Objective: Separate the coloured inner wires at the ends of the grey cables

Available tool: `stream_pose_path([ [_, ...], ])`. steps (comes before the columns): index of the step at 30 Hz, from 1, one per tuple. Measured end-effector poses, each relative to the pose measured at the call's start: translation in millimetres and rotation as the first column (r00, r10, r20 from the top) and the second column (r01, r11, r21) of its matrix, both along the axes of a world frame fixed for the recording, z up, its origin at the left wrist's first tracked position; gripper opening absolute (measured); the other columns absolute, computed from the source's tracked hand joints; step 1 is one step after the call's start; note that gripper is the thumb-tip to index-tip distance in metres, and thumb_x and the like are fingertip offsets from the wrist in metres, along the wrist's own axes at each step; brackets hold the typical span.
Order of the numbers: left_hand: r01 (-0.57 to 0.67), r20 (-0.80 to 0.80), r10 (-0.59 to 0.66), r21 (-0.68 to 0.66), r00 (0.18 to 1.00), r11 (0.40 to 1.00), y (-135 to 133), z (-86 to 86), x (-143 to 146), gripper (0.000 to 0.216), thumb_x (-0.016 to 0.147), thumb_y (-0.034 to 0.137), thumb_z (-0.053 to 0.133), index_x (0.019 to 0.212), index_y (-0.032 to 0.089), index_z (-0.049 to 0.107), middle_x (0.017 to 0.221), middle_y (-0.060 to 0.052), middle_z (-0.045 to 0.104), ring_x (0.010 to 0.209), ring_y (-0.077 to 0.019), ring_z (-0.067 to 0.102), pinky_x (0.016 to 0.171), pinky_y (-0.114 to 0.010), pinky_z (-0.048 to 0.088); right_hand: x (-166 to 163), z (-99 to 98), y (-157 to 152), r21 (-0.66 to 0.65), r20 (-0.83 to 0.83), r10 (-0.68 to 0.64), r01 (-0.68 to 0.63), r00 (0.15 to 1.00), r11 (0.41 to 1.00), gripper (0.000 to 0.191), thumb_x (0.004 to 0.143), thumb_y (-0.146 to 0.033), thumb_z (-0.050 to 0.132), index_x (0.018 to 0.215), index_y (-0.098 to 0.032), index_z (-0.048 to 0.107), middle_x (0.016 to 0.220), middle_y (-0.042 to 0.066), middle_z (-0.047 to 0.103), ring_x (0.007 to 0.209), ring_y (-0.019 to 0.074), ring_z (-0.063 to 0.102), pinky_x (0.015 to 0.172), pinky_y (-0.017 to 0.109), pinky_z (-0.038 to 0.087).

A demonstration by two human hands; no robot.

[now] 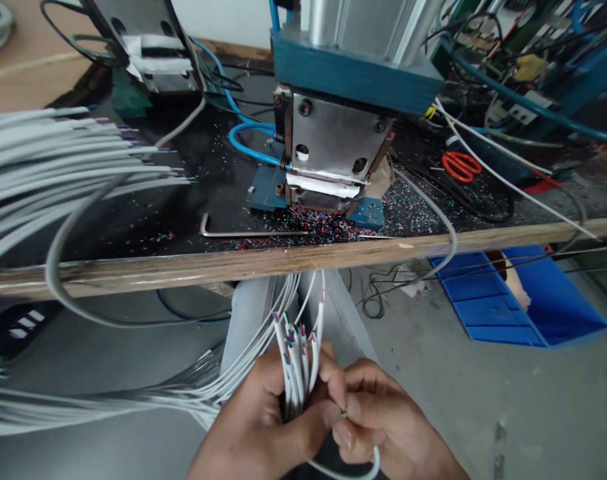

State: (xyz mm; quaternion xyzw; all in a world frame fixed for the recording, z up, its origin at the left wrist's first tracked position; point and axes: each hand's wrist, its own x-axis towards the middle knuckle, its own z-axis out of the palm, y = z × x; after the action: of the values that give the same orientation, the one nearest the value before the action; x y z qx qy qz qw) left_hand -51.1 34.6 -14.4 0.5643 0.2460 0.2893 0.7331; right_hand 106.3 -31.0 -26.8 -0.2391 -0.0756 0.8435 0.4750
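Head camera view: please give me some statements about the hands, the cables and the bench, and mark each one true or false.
1. The left hand grips a bundle of white cables with the ends pointing up. True.
2. The right hand rests on the orange scissors. False: the scissors lie alone on the bench, and the right hand pinches a single cable end next to the bundle.
3. A bent metal hex key lies on the bench in front of the press machine. True.
4. The blue bin stands on top of the bench. False: it sits on the floor below the wooden bench edge.
5. More white cables lie across the bench at the left. True.
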Motion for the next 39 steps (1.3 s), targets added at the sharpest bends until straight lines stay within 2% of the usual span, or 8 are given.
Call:
stream_pose_path([
  [4,0.063,0.043,-0.06,-0.081,0.997,0.995,-1,3.2,-1,0.015,0.089,0.009,0.057,0.088,0.022,0.064,0.077,0.002,0.058,0.065,-0.0158,0.062,0.062,-0.028,0.046,0,-0.4,0,0.014,0.001,-0.002,0.002,1.0,1.0,0.018,0.081,-0.032,0.088,0.078,-0.017,0.079,0.063,-0.001,0.066,0.04,-0.0021,0.029,0.039,0.013,0.018],
  [10,0.073,0.064,-0.068,-0.081,0.996,0.994,-2,-1.8,-5,0.01,0.094,0.016,0.061,0.088,0.024,0.064,0.078,0.003,0.054,0.067,-0.0152,0.054,0.061,-0.026,0.043,0,0.1,1,0.021,0.011,-0.023,0.022,1.0,1.0,0.018,0.082,-0.032,0.087,0.078,-0.017,0.079,0.061,-0.001,0.065,0.04,-0.0019,0.027,0.039,0.013,0.019],
  [17,-0.073,0.051,0.077,-0.079,0.996,0.994,-11,-15.1,-5,0.015,0.098,0.041,0.067,0.092,0.027,0.068,0.08,0.002,0.051,0.067,-0.0158,0.044,0.061,-0.028,0.036,-4,-0.8,1,0.028,0.059,-0.079,0.078,0.995,0.997,0.024,0.08,-0.038,0.088,0.078,-0.017,0.077,0.059,-0.004,0.059,0.04,-0.0019,0.021,0.039,0.013,0.017],
  [22,-0.215,-0.004,0.216,-0.117,0.976,0.969,-21,-18.2,1,0.008,0.092,0.032,0.075,0.088,0.027,0.07,0.073,0.004,0.055,0.062,-0.0142,0.045,0.056,-0.024,0.037,-10,-5.9,0,0.103,0.149,-0.151,0.136,0.977,0.985,0.03,0.086,-0.044,0.082,0.077,-0.017,0.073,0.051,-0.01,0.039,0.039,0.0005,0.018,0.039,0.016,0.015],
  [26,-0.38,-0.094,0.372,-0.087,0.924,0.921,-23,-10.4,3,0.008,0.089,0.027,0.077,0.082,0.025,0.072,0.074,0.003,0.06,0.067,-0.0152,0.052,0.063,-0.023,0.044,-11,-5.1,-6,0.212,0.299,-0.243,0.184,0.923,0.96,0.032,0.094,-0.044,0.074,0.079,-0.017,0.069,0.052,-0.011,0.034,0.045,0.0035,0.022,0.046,0.019,0.019],
  [31,-0.4,-0.082,0.391,-0.196,0.917,0.896,-27,-5.3,4,0.02,0.086,0.037,0.082,0.077,0.021,0.072,0.072,0.002,0.057,0.056,-0.0125,0.045,0.05,-0.022,0.037,-12,4.0,-15,0.304,0.637,-0.29,0.113,0.714,0.946,0.036,0.099,-0.047,0.066,0.078,-0.017,0.064,0.054,-0.008,0.043,0.05,0.0066,0.032,0.052,0.023,0.025],
  [35,-0.413,-0.044,0.418,-0.275,0.907,0.868,-32,-7.4,7,0.026,0.086,0.042,0.083,0.077,0.022,0.07,0.072,0.004,0.055,0.05,-0.0075,0.037,0.044,-0.019,0.031,-24,7.2,-18,0.215,0.653,-0.271,0.17,0.707,0.962,0.045,0.094,-0.061,0.065,0.076,-0.02,0.061,0.051,-0.009,0.041,0.046,0.0071,0.028,0.05,0.024,0.024],
  [39,-0.433,-0.014,0.451,-0.31,0.892,0.846,-37,-8.4,10,0.027,0.087,0.043,0.082,0.078,0.022,0.068,0.074,0.003,0.054,0.061,-0.0099,0.05,0.048,-0.017,0.034,-38,5.9,-20,0.168,0.644,-0.319,0.278,0.695,0.946,0.05,0.088,-0.067,0.068,0.074,-0.02,0.063,0.048,-0.01,0.037,0.045,0.0068,0.025,0.047,0.024,0.02],
])
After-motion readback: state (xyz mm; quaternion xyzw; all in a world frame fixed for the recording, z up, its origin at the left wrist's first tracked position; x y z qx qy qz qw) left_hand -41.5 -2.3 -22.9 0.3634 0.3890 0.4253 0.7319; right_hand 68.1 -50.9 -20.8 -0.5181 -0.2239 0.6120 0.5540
